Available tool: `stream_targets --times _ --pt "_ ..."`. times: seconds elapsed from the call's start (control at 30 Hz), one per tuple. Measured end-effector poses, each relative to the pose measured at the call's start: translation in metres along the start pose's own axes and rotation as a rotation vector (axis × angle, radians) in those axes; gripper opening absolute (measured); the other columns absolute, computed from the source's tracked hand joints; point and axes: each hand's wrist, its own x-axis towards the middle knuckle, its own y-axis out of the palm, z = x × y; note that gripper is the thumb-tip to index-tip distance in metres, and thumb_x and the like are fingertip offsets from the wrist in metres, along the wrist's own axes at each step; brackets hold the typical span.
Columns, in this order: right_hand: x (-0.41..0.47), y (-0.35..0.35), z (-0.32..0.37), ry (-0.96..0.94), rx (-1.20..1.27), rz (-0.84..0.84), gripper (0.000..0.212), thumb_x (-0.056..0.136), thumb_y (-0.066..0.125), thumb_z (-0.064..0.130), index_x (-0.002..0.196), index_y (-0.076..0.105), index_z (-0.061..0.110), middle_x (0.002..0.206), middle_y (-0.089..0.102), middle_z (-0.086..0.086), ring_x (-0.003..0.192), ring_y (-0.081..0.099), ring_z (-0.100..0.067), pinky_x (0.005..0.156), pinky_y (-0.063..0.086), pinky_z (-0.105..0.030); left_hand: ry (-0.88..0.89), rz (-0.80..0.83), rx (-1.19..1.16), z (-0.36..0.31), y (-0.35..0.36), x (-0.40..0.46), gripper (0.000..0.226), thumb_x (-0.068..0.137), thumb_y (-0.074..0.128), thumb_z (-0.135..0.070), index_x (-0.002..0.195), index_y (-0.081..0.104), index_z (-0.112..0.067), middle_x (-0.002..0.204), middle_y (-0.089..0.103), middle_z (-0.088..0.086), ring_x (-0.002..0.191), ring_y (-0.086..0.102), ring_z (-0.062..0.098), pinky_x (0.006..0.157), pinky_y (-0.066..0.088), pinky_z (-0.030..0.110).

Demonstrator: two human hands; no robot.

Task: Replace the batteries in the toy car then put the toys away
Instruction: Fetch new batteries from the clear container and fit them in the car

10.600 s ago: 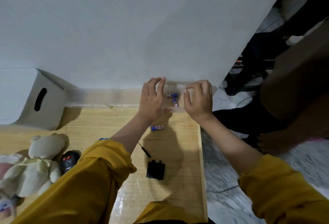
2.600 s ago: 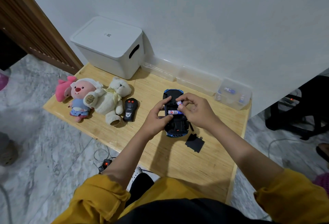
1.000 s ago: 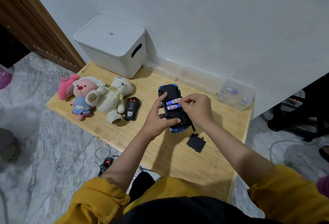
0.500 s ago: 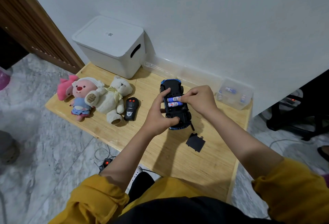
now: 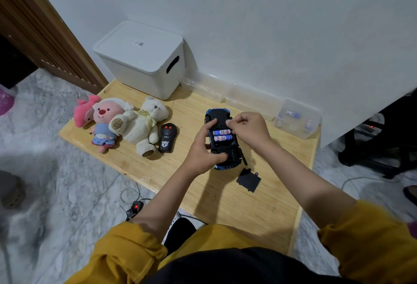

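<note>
A blue and black toy car (image 5: 220, 117) lies upside down on the low wooden table (image 5: 252, 207). Two blue batteries (image 5: 222, 135) sit side by side in its open compartment. My left hand (image 5: 204, 150) grips the car's left side, thumb across its underside. My right hand (image 5: 249, 129) hovers at the compartment's right end with curled fingers pinching at the upper battery's end. The black battery cover (image 5: 248, 180) lies on the table just right of the car's near end, and a thin screwdriver (image 5: 244, 159) pokes out beside the car.
A black remote (image 5: 167, 137), a white teddy bear (image 5: 144, 123) and a pink plush (image 5: 102, 119) lie at the left. A white lidded bin (image 5: 140, 58) stands at the back wall. A clear box (image 5: 297, 119) with spare batteries sits at the back right.
Since ten seconds ago my hands left the clear box and came to the car. In the last second both batteries settled in the compartment; my right hand stays at their right end.
</note>
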Motion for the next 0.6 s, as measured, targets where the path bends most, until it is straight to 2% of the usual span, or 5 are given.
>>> stream_targets --times 0.07,0.13,0.33,0.43,0.6 --pt "-0.001 0.000 0.005 0.067 0.124 -0.018 0.012 0.083 0.065 0.017 0.075 0.066 0.009 0.069 0.063 0.000 0.051 0.050 -0.009 0.042 0.038 -0.020 -0.006 -0.008 -0.007 0.001 0.002 0.000 0.087 0.070 0.070 0.007 0.141 0.034 -0.029 0.116 0.047 -0.018 0.095 0.058 0.009 0.070 0.051 0.014" --pt "-0.002 -0.001 0.009 0.130 0.267 -0.010 0.009 0.084 0.062 0.012 0.075 0.065 0.009 0.066 0.059 -0.002 0.051 0.048 -0.011 0.042 0.036 -0.021 -0.010 -0.006 -0.012 0.002 0.004 -0.001 0.087 0.070 0.071 0.006 0.141 0.034 -0.029 0.114 0.047 -0.018 0.094 0.058 0.009 0.072 0.053 0.016" --pt "-0.006 0.007 0.009 0.172 0.660 -0.008 0.017 0.084 0.054 -0.002 0.078 0.065 0.010 0.072 0.057 -0.007 0.058 0.054 -0.012 0.054 0.049 -0.026 -0.017 0.006 -0.048 -0.003 0.012 -0.003 0.088 0.060 0.071 -0.010 0.137 0.035 -0.036 0.114 0.050 -0.011 0.101 0.059 0.019 0.081 0.056 0.034" --pt "-0.011 0.012 0.005 0.103 0.609 -0.004 0.023 0.081 0.055 -0.008 0.084 0.065 0.013 0.076 0.061 -0.006 0.066 0.060 -0.017 0.065 0.054 -0.034 -0.027 0.005 -0.071 -0.004 0.014 -0.003 0.088 0.061 0.071 -0.009 0.136 0.036 -0.036 0.113 0.050 -0.010 0.101 0.062 0.022 0.079 0.058 0.037" --pt "-0.014 0.012 -0.002 -0.125 0.345 0.007 0.032 0.076 0.062 -0.012 0.087 0.063 0.018 0.084 0.060 -0.002 0.076 0.058 -0.010 0.071 0.051 -0.019 -0.037 -0.001 -0.147 -0.002 0.014 -0.003 0.087 0.065 0.070 0.002 0.136 0.036 -0.035 0.112 0.050 -0.005 0.087 0.067 0.021 0.070 0.058 0.031"
